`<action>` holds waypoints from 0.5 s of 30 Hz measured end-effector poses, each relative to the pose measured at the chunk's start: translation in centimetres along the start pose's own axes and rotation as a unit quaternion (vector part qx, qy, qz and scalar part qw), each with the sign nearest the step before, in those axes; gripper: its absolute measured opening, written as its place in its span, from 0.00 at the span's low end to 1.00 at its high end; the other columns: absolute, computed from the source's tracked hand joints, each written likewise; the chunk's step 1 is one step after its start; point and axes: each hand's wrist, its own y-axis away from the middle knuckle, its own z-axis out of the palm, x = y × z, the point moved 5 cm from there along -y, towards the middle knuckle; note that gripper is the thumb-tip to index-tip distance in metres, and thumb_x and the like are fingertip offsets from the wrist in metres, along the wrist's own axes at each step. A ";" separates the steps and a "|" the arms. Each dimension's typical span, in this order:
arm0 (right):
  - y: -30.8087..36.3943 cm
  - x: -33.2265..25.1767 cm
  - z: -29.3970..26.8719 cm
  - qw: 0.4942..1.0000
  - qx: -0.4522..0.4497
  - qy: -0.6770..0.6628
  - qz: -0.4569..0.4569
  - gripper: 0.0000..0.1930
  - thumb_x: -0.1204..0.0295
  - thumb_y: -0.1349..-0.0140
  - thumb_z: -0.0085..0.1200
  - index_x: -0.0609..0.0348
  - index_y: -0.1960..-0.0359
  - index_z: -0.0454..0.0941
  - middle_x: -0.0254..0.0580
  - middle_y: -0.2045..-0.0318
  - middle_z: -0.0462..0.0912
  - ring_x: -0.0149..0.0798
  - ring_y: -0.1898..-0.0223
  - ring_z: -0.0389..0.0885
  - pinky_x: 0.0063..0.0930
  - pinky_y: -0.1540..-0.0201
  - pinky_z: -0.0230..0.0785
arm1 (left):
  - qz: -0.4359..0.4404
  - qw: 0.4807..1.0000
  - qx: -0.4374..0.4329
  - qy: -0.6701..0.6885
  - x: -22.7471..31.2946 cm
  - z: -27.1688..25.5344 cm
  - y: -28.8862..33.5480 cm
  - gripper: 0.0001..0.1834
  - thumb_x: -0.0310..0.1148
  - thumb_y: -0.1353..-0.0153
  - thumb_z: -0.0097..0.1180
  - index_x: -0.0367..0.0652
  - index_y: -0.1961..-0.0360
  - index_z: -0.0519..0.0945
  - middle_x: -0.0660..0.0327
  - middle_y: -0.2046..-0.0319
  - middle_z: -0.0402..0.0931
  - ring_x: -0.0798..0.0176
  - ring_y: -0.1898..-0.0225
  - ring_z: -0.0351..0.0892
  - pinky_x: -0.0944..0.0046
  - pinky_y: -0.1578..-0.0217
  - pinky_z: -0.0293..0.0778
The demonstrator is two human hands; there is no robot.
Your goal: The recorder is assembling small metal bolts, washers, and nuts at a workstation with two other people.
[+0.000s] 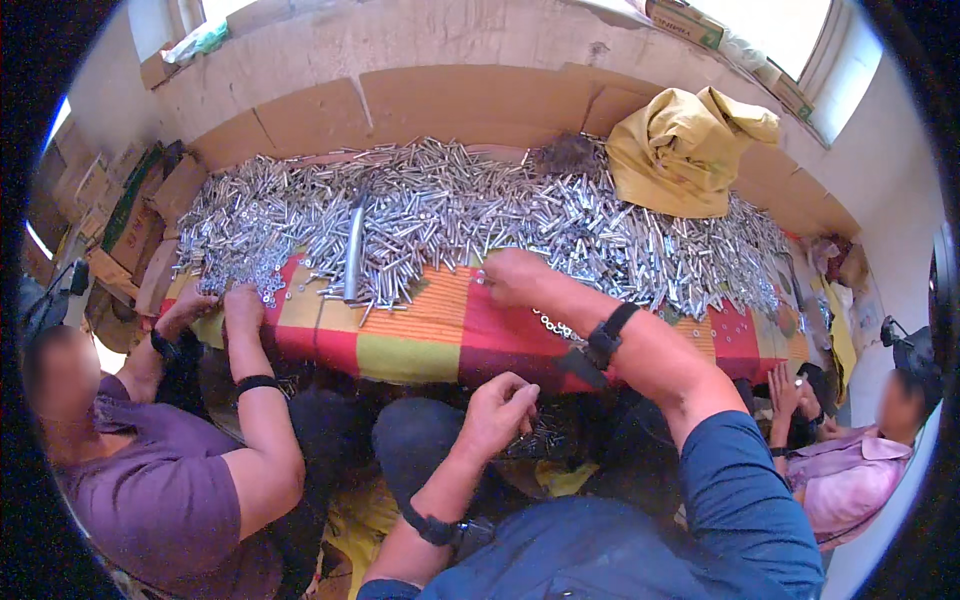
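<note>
My right hand [518, 280] is at the near edge of a large heap of metal bolt-like pieces [430, 225], its fingers curled together over the cloth. A small shiny bit shows by its fingertips, too small to name. Closer to me, above my lap, my left hand [500, 408] is closed with thumb and fingers pressed together; what it holds, if anything, I cannot make out. Several small nuts or washers [552, 325] lie on the patchwork cloth [410, 362] below my right wrist.
A silvery tube-like piece [354, 255] rests against the heap. Cardboard sheets [310, 115] line the back, and a yellow cloth [670, 155] covers the heap's right part. Co-workers sit at left [170, 470] and right [845, 470], their hands at the table edge.
</note>
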 end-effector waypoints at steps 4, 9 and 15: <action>2.7 1.8 -0.4 0.983 0.027 -0.174 0.051 0.17 0.57 0.45 0.59 0.59 0.66 0.86 0.56 0.67 0.86 0.56 0.68 0.85 0.44 0.64 0.76 | 0.005 0.994 0.058 0.090 -0.3 -1.1 -0.4 0.12 0.36 0.30 0.55 0.36 0.62 0.77 0.60 0.73 0.80 0.71 0.79 0.76 0.70 0.78 0.71; 8.7 -0.6 -0.7 0.899 -0.036 -0.422 0.115 0.14 0.61 0.46 0.63 0.60 0.66 0.85 0.42 0.76 0.84 0.36 0.75 0.81 0.36 0.71 0.73 | 0.027 0.968 0.149 0.202 -0.9 -2.7 -0.8 0.16 0.39 0.27 0.51 0.36 0.49 0.74 0.56 0.60 0.80 0.68 0.69 0.81 0.70 0.74 0.75; 12.9 -3.2 1.0 0.843 -0.036 -0.518 0.140 0.08 0.67 0.38 0.60 0.59 0.67 0.82 0.32 0.80 0.80 0.26 0.81 0.76 0.23 0.79 0.66 | 0.069 0.973 0.102 0.196 -0.3 -1.1 -1.3 0.22 0.42 0.24 0.45 0.35 0.40 0.69 0.54 0.53 0.78 0.63 0.58 0.82 0.66 0.66 0.80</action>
